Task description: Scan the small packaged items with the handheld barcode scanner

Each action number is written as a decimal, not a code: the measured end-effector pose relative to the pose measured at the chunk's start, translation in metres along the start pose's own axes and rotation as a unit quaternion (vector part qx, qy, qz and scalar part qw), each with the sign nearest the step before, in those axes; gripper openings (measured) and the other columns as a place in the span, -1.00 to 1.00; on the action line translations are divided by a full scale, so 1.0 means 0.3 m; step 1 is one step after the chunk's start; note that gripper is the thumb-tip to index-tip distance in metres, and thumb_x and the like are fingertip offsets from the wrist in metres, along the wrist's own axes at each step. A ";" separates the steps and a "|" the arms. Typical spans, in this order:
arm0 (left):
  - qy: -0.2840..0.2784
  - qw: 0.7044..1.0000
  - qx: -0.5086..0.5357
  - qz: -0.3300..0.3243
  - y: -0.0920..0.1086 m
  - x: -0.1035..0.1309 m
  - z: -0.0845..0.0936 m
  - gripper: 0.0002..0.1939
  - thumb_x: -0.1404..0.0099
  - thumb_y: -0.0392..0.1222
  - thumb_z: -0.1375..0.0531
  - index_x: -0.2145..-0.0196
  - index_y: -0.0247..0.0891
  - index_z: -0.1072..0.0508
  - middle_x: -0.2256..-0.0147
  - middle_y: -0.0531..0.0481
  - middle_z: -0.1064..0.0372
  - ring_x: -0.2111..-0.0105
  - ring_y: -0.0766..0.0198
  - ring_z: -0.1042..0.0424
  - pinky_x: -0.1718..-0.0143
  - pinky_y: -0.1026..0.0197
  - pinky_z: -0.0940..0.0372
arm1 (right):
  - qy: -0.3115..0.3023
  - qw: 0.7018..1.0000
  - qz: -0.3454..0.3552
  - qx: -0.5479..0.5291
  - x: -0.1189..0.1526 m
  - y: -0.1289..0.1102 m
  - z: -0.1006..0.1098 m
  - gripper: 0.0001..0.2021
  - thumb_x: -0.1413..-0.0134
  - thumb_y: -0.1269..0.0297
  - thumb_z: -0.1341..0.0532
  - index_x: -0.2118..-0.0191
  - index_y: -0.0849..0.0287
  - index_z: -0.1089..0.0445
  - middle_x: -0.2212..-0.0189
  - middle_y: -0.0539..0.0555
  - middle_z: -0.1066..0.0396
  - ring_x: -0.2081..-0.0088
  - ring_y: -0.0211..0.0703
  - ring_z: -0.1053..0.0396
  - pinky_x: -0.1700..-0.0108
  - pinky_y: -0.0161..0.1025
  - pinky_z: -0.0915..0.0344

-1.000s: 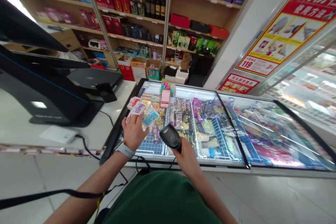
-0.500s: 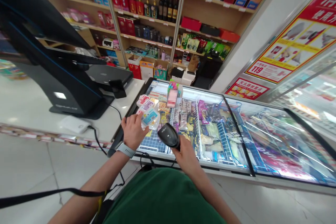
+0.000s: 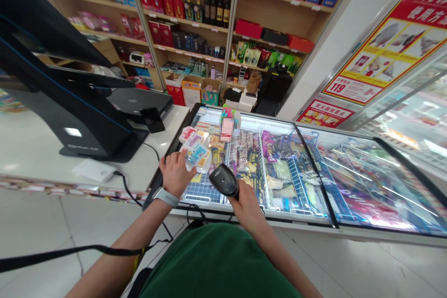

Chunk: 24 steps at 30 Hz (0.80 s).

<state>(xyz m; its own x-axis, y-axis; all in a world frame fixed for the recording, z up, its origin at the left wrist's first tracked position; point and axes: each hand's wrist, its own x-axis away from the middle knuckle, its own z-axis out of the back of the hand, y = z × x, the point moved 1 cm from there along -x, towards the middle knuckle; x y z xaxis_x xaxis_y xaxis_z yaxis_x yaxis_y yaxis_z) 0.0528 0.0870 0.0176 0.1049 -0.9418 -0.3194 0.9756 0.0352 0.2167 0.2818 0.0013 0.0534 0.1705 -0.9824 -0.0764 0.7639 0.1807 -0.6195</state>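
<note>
My right hand [image 3: 245,201] is closed round the handle of a black barcode scanner [image 3: 223,180], whose head points up and left over the freezer's glass top. My left hand [image 3: 175,173], with a grey watch on its wrist, has its fingers spread at the near left edge of several clear plastic packs with coloured labels [image 3: 197,152]. Its fingertips reach the packs' edge; whether they press on them is hard to tell. Behind the packs, a bright-coloured item with a blurred pink front [image 3: 226,125] stands on the glass.
A chest freezer [image 3: 279,221] with packaged food under glass extends right. On the left counter [image 3: 21,149] are a black monitor stand [image 3: 101,125], a white box [image 3: 95,170] and a small black device [image 3: 152,120]. A black strap crosses my left forearm. Shelves of boxes and bottles stand behind.
The view has shifted slightly. Both hands keep nearly the same pose, the scanner still in my right hand and the packs in the same place.
</note>
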 end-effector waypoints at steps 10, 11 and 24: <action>-0.047 0.997 -0.028 0.055 -0.036 -0.218 -0.105 -0.35 -0.03 0.13 -0.19 0.00 -0.33 -0.38 0.08 -0.32 -0.35 0.03 -0.16 -0.27 -0.06 -0.24 0.02 | 0.020 0.999 -0.033 -0.015 0.018 0.034 0.009 -0.83 -0.14 0.40 -0.11 0.13 0.20 -0.28 0.22 0.15 -0.38 0.16 -0.02 -0.31 0.09 -0.14 -0.22; -0.052 0.997 -0.029 0.055 -0.036 -0.233 -0.110 -0.38 -0.03 0.12 -0.19 0.03 -0.34 -0.40 0.08 -0.33 -0.35 0.03 -0.17 -0.27 -0.06 -0.25 0.02 | 0.024 0.999 -0.039 -0.016 0.020 0.041 0.010 -0.83 -0.14 0.40 -0.11 0.13 0.20 -0.28 0.22 0.15 -0.38 0.16 -0.01 -0.31 0.10 -0.13 -0.22; -0.127 0.984 0.051 -0.112 0.304 -0.338 -0.227 -0.45 -0.21 -0.09 -0.09 -0.15 -0.24 -0.22 -0.31 -0.19 0.07 -0.29 -0.05 0.11 -0.18 -0.10 0.01 | 0.079 0.987 -0.131 -0.050 0.048 0.128 0.025 -0.86 -0.08 0.44 -0.11 0.20 0.19 -0.28 0.24 0.15 -0.38 0.16 -0.02 -0.32 0.09 -0.13 -0.24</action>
<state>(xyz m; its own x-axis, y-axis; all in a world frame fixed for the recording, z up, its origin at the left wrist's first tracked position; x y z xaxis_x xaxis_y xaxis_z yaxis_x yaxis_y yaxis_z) 0.1443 0.2084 0.0070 -0.1738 -0.9759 -0.1320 0.9432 -0.2035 0.2627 0.3181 -0.0056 0.0343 -0.1290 -0.9915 -0.0188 0.7021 -0.0780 -0.7078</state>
